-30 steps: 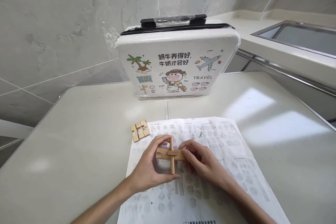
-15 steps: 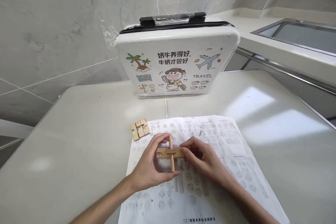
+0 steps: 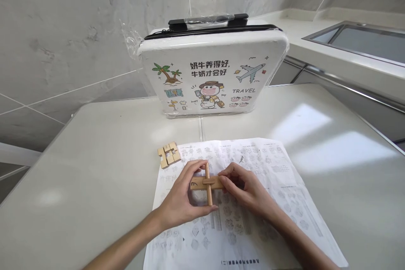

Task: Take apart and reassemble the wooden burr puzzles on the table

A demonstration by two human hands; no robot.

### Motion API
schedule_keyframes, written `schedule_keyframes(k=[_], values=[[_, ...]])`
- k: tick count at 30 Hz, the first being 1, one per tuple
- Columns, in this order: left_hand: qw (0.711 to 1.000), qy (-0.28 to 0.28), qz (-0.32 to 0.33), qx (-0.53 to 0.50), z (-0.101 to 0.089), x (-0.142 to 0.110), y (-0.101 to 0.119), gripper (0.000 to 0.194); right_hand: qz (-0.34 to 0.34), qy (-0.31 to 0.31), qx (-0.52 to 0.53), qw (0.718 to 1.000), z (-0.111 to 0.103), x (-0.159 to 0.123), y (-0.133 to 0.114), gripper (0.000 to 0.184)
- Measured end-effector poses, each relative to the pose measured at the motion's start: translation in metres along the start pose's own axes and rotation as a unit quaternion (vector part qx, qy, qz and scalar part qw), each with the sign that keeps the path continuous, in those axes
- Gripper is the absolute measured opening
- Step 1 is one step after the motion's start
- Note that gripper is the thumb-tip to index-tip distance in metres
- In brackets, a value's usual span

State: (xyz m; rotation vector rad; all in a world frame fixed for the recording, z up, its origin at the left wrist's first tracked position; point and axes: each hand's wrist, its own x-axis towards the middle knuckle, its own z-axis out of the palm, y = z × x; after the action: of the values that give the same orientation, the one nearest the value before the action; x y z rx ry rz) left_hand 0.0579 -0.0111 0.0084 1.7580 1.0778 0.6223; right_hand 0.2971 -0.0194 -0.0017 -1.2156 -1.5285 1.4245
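Observation:
Between my hands is a wooden puzzle assembly (image 3: 198,183): a flat bar with a dark mark near its left end, crossed by a thin upright rod (image 3: 209,196). My left hand (image 3: 180,196) is closed on the rod, fingertips at its far end and thumb at its near end. With thumb and fingers, my right hand (image 3: 245,187) pinches the bar's right end. Beneath both hands lies a printed paper sheet (image 3: 253,236) with rows of small diagrams. Several notched wooden pieces (image 3: 169,155) sit together at the sheet's far left corner.
A white, plastic-wrapped case (image 3: 211,50) with cartoon prints and a black handle stands upright behind the sheet. The pale table (image 3: 104,147) has a seam running toward the case. On the right is a counter (image 3: 348,50) with a recessed panel.
The wooden assembly and my left hand have shifted very slightly to the right. Both hands keep the same grip. The loose pieces and the case stay where they were.

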Motion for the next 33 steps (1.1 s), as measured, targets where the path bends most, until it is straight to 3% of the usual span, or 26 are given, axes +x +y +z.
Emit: schedule_keyframes(k=[5,10,17,24,29,33], values=[[0.999,-0.033,-0.022,0.037,0.0,-0.003,-0.001,0.097,0.008,-0.006,0.01,1.0,0.0,0.001,0.0,0.028],[0.997,-0.032,-0.011,0.063,0.001,-0.004,-0.003,0.096,0.017,-0.011,0.016,1.0,-0.002,0.001,-0.003,0.03],[0.997,-0.027,0.033,0.07,0.0,-0.004,-0.002,0.103,0.017,-0.081,0.019,0.996,-0.01,0.0,-0.004,0.03],[0.999,-0.029,0.018,-0.017,-0.004,-0.007,-0.009,0.122,-0.071,-0.017,-0.012,0.997,-0.004,-0.004,0.006,0.012],[1.0,-0.015,0.002,-0.021,-0.005,-0.005,-0.012,0.114,-0.108,0.003,-0.053,0.993,-0.001,-0.005,0.008,0.004],[0.999,-0.008,0.03,-0.017,-0.006,-0.002,-0.007,0.099,-0.135,0.004,-0.062,0.989,-0.001,-0.005,0.007,0.004]])
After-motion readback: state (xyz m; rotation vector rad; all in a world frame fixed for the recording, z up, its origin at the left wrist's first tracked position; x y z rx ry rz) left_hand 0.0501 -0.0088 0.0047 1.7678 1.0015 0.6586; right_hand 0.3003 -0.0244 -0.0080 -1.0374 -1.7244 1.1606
